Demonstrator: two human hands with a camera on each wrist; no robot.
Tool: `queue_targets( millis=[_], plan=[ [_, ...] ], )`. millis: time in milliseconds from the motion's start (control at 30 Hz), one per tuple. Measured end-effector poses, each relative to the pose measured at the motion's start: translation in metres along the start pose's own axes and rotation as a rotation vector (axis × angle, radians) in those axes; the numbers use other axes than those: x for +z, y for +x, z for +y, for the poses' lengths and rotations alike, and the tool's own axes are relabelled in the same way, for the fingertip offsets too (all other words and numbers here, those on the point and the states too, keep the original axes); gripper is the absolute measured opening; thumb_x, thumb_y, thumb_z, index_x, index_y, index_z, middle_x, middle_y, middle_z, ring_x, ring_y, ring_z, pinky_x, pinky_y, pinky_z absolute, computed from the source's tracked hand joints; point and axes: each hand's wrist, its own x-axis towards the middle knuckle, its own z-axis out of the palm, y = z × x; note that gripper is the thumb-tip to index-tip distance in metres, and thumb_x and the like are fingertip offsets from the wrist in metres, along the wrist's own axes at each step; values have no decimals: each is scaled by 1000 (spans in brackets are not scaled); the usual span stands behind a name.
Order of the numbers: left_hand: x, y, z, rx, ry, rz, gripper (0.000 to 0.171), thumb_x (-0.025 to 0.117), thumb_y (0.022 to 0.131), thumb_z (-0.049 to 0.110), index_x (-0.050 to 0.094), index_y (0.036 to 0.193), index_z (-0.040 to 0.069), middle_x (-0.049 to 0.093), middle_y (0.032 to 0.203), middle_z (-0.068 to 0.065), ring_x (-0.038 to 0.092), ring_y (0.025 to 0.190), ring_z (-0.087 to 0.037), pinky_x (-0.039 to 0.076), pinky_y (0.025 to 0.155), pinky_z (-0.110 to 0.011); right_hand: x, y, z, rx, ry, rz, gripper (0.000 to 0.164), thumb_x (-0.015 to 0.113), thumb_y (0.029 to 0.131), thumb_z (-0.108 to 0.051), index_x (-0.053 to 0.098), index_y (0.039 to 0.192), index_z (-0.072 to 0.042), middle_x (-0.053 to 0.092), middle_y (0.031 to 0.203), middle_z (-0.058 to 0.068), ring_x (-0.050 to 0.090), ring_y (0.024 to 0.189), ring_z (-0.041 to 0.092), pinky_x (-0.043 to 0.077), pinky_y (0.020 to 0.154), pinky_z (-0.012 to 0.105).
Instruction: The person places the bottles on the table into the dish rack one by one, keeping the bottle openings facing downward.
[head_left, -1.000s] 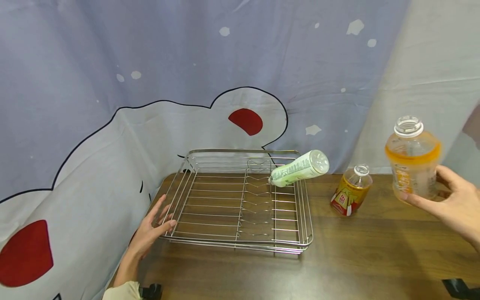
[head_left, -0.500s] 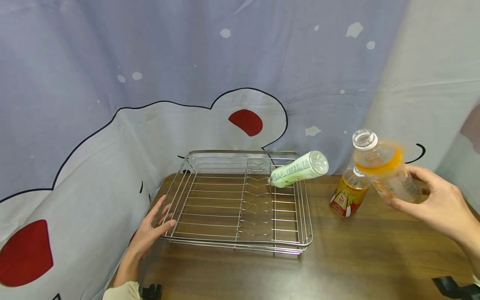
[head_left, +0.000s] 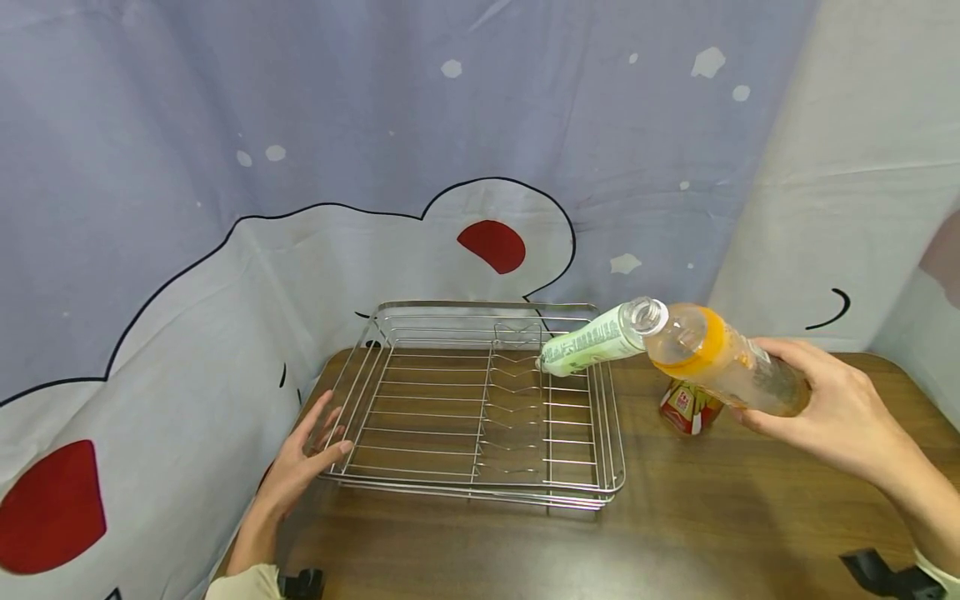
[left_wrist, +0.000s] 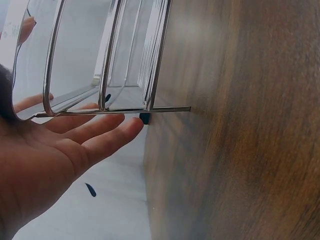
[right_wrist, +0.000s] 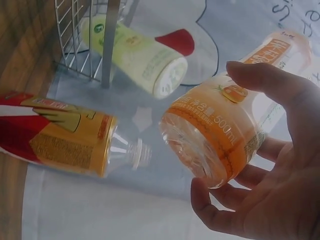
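My right hand (head_left: 832, 408) grips a clear plastic bottle with an orange band (head_left: 705, 350) near its base end. The bottle is tilted, its uncapped neck pointing left and overlapping a pale green bottle (head_left: 588, 343) in the head view. That green bottle leans in the right back part of a wire dish rack (head_left: 420, 450), bottom end up. Partly hidden behind the orange bottle, a yellow-and-red labelled bottle (head_left: 686, 407) stands upright on the table. At the rack's left side, my left hand (head_left: 296, 458) rests with fingers spread and fairly straight against the frame (left_wrist: 102, 65).
The rack stands on a brown wooden table (head_left: 720, 517). A patterned curtain (head_left: 360, 150) hangs behind the table and along its left side. In the right wrist view, the open-necked yellow-and-red bottle (right_wrist: 65, 135) lies close to the held one.
My right hand has moved left with the orange bottle and tipped it from upright to leaning left, in front of the yellow-and-red bottle. The left hand and rack stay put.
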Motion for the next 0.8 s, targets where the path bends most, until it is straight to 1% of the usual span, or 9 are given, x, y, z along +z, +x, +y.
queue_targets(
  millis=[67,133,233,300,400,467,533,633,800],
  plan=[
    [0,0,0,7,-1,-2,86,64,97,12,7,160,26,15,160,-23,25,140,-50,28,107,-66,3,1,-2,-32,-8,6,74,95,55,-12,64,122,-7,64,113,11,41,92,-12,36,69,16],
    [0,0,1,14,2,1,86,64,97,12,7,160,25,15,161,-23,23,141,-50,28,107,-65,6,3,-4,-64,-19,10,75,95,53,-11,64,122,-8,65,113,10,44,93,-7,37,70,15],
    [1,0,3,35,19,17,86,66,96,11,10,160,20,12,162,-20,19,143,-48,25,107,-66,10,4,-7,-95,-30,4,75,94,53,-11,64,122,-8,65,115,10,52,97,7,37,73,15],
    [0,0,4,53,32,36,85,67,94,10,13,160,17,11,163,-17,15,145,-45,24,107,-68,11,5,-9,-99,-35,-7,75,94,53,-11,64,122,-9,64,115,10,56,97,18,38,73,19],
    [0,1,7,83,45,59,84,68,93,7,18,159,13,12,163,-15,12,146,-42,21,107,-69,13,6,-12,-90,-34,-33,73,93,55,-11,64,123,-10,63,116,11,58,98,28,43,74,32],
    [0,1,11,99,58,71,83,68,91,6,20,159,12,14,162,-17,10,147,-41,19,108,-70,14,6,-14,-82,-37,-49,72,92,57,-12,63,123,-10,63,116,12,58,99,31,46,73,43],
    [0,2,14,109,72,81,85,69,91,6,20,159,13,17,161,-18,11,147,-41,17,108,-69,14,6,-17,-79,-39,-63,71,91,58,-13,63,123,-10,62,116,13,58,101,33,46,72,53],
    [1,2,21,132,104,101,86,71,89,6,20,159,14,19,161,-19,13,146,-42,16,109,-67,15,7,-19,-76,-47,-79,70,90,59,-15,62,123,-9,62,117,15,57,103,36,47,72,57],
    [4,3,31,183,157,129,88,74,87,7,23,158,16,23,160,-18,19,145,-41,19,111,-64,18,8,-22,-80,-57,-92,70,90,59,-16,63,123,-11,62,120,14,56,106,37,47,73,59]
  ],
)
